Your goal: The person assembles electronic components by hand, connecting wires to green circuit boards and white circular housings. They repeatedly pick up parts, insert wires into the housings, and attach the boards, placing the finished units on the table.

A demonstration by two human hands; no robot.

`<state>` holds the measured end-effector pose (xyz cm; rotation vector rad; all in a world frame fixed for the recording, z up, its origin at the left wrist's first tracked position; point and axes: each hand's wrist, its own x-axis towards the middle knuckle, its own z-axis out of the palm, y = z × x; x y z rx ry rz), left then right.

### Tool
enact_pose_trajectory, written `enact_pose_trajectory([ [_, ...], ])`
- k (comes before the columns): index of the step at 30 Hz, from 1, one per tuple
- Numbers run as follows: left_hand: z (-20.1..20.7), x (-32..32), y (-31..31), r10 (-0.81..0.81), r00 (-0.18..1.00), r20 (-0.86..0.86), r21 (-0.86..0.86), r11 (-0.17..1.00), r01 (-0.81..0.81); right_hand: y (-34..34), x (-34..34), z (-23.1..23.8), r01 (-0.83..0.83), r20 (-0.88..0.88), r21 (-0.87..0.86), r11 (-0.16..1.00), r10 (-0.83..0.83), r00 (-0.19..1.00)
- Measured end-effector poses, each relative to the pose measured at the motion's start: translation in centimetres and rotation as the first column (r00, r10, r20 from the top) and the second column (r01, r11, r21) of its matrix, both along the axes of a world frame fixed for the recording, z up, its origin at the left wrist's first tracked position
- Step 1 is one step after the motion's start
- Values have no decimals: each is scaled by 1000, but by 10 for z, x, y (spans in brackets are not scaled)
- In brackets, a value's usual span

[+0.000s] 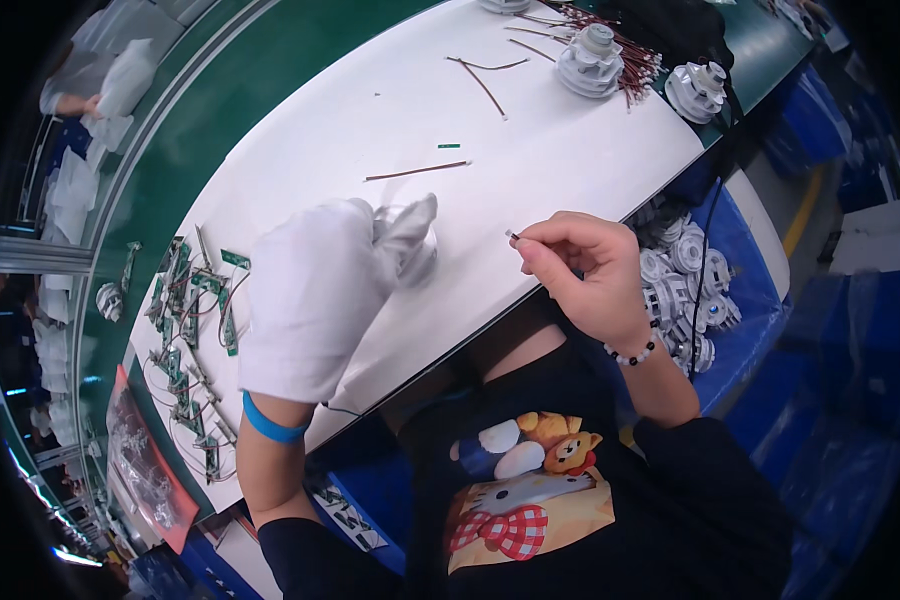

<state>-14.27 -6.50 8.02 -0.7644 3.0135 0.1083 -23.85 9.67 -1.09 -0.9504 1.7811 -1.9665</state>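
Observation:
My left hand (pixel 315 290), in a white glove, is closed round a white round plastic part (pixel 425 262) at the middle of the white table. Motion blurs the gloved fingers and hides much of that part. To the right, beyond the table's front edge, my bare right hand (pixel 585 265) pinches a small wire connector (pixel 511 235) between thumb and forefinger; its light tip sticks out to the left. Farther off on the table lie a brown cable (pixel 417 171) with pale ends and a small green circuit board strip (pixel 449 146).
Green boards with wires (pixel 185 330) cover the table's left end. White plastic assemblies (pixel 590 65) and a heap of brown cables (pixel 635 55) stand at the far right. A blue bin (pixel 750 320) holds several white parts. A red-edged plastic bag (pixel 150 460) lies at lower left.

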Motion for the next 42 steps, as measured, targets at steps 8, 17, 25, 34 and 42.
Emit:
enact_pose_trajectory([
  [8, -9, 11, -24, -76, 923, -376, 160, 976, 146, -24, 17, -15, -120, 122, 97, 988, 108, 987],
  [17, -46, 38, -32, -38, 917, -397, 577, 767, 282, -54, 10, -17, -332, 222, 179, 926, 291, 930],
  [25, -53, 39, -34, -1, 908, -420, 659, 688, 305, -59, 7, -15, -424, 354, 176, 888, 345, 869],
  [34, -52, 39, -35, -2, 920, -393, 734, 601, 315, -58, 9, -3, -496, 588, 147, 856, 327, 740],
  [42, -65, 50, -37, 81, 876, -476, 793, 469, 388, -55, 17, -3, -455, 522, 182, 872, 306, 796],
])
